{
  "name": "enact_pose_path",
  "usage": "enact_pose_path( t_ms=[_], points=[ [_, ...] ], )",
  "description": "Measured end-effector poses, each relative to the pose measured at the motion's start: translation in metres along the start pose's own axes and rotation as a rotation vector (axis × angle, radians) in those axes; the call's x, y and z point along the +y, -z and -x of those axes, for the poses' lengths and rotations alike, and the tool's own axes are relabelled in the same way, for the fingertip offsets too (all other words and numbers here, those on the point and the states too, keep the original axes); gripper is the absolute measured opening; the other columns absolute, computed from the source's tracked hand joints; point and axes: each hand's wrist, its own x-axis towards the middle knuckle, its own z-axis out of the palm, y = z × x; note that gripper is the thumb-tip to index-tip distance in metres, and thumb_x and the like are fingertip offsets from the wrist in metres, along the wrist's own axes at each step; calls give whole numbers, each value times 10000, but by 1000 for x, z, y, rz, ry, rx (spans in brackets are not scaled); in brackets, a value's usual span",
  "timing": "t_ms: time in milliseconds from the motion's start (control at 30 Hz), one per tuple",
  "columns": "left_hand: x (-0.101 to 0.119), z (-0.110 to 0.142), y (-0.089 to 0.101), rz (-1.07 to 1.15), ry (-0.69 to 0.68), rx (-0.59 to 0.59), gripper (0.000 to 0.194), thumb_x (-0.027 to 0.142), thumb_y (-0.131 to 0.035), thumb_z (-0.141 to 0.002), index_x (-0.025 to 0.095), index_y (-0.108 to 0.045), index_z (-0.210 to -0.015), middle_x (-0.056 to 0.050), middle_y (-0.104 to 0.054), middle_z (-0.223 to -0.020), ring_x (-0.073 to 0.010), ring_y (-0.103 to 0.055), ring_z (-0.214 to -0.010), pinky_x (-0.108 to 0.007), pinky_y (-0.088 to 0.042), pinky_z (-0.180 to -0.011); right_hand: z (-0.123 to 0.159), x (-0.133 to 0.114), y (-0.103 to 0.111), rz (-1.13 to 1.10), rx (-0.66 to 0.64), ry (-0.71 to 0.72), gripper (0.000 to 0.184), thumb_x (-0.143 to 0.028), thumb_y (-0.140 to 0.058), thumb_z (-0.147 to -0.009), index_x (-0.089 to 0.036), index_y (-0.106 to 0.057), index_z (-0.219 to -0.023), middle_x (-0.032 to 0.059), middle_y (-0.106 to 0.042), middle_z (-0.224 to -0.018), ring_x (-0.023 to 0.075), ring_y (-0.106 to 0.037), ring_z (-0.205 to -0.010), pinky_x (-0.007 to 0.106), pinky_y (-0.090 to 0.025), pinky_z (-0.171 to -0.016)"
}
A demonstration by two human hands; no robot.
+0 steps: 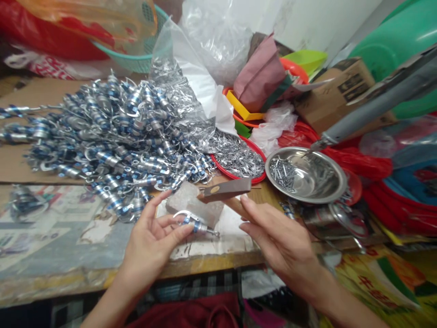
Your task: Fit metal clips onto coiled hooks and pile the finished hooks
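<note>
In my left hand [153, 232] is a small blue-and-silver metal fitting [196, 224], pinched between thumb and fingers, with a curved silver hook at its left and a ringed end pointing right. Just behind it lies a pale, translucent block [193, 205] on the worktable. My right hand [282, 232] grips a hammer [225, 189] by its wooden handle; the dark head is raised above the block, and most of the handle is hidden by the hand. To the left spreads a large heap of similar blue-and-silver fittings [112, 132].
A red tray [263, 175] of small flat metal pieces stands behind the block. Right of it is a steel bowl [307, 193] holding pins. A grey metal bar [372, 102] slants over the bowl. Plastic bags, a cardboard box [336, 95] and a turquoise basket [136, 61] crowd the back.
</note>
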Motion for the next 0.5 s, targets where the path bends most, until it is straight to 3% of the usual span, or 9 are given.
enact_pose_path(
  t_ms=[133, 267, 367, 433, 500],
  points=[
    [1, 0, 0, 11, 6, -20, 879, 186, -807, -545, 227, -356, -1298, 15, -684, -664, -170, -678, -640, -336, -584, -666, 3, -1, -8, 125, -173, -11, 562, -59, -432, -848, -255, -355, -1370, 42, -629, -871, 155, -596, -715, 255, -496, -624],
    [2, 0, -1, 9, 4, -10, 891, 178, -817, -525, 223, -365, -1291, 20, -682, -653, -170, -677, -641, -325, -584, -660, 8, -1, -14, 134, -101, -16, 544, -60, -408, -852, -236, -370, -1365, 58, -632, -883, 167, -598, -755, 279, -508, -672],
    [2, 0, -1, -2, 6, -6, 914, 199, -819, -521, 247, -347, -1302, 29, -681, -647, -187, -681, -651, -356, -584, -656, 8, 5, -17, 98, -129, -73, 484, -116, -418, -875, -253, -413, -1340, 49, -646, -863, 159, -608, -716, 280, -520, -671],
    [3, -1, 0, -56, -6, 13, 797, 229, -821, -512, 238, -458, -1223, 20, -689, -656, -203, -685, -671, -370, -577, -676, 6, 18, -19, 31, -64, -181, 431, -185, -455, -878, -249, -461, -1304, 61, -659, -964, 169, -628, -807, 304, -525, -732],
    [4, -1, 2, -207, -44, 28, 481, 277, -808, -523, 195, -644, -968, -14, -704, -660, -213, -682, -666, -347, -565, -681, 4, 38, -21, -16, 25, -313, 417, -235, -503, -858, -233, -495, -1275, 81, -646, -1095, 196, -623, -936, 351, -512, -803]
  ],
)
